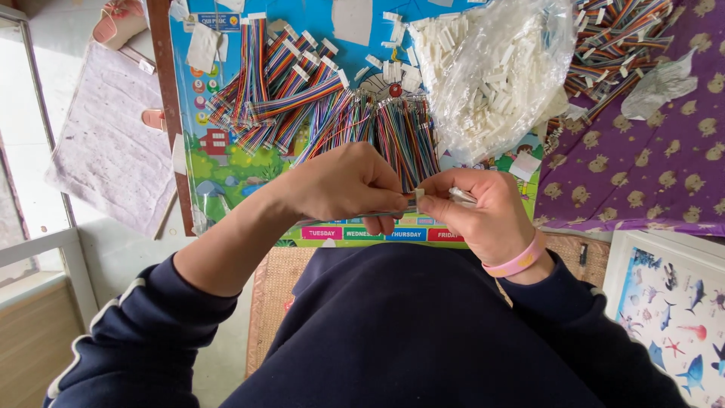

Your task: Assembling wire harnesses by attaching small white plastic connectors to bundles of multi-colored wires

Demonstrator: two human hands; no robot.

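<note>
Left hand (343,183) and right hand (483,215) meet at frame centre, just above the person's dark navy top. Left grip closed — thumb and fingers pinch a thin strip of rainbow ribbon cable (385,214) that runs sideways toward the right hand. Right grip also closed, fingertips pinched on a small white plastic connector (418,196) at the cable's end; a few more white connector pieces (462,196) sit tucked in the same palm. The two hands nearly touch at the connector. Pink wristband (518,262) on the right wrist.

Beyond the hands, on a colourful children's poster (226,162) laid over the tabletop: a fanned heap of loose multicolour wire strips (377,128), and further back bundles of ribbon cable with white connectors already on them (283,75). A clear plastic bag full of white connectors (498,68) lies right of centre, partly over the wires. More finished cables (615,38) sit at top right on a purple patterned cloth (657,166). Sea-animal poster (672,302) at lower right — woven mat (272,295) under the person's lap, pale towel (106,143) on the floor at left.
</note>
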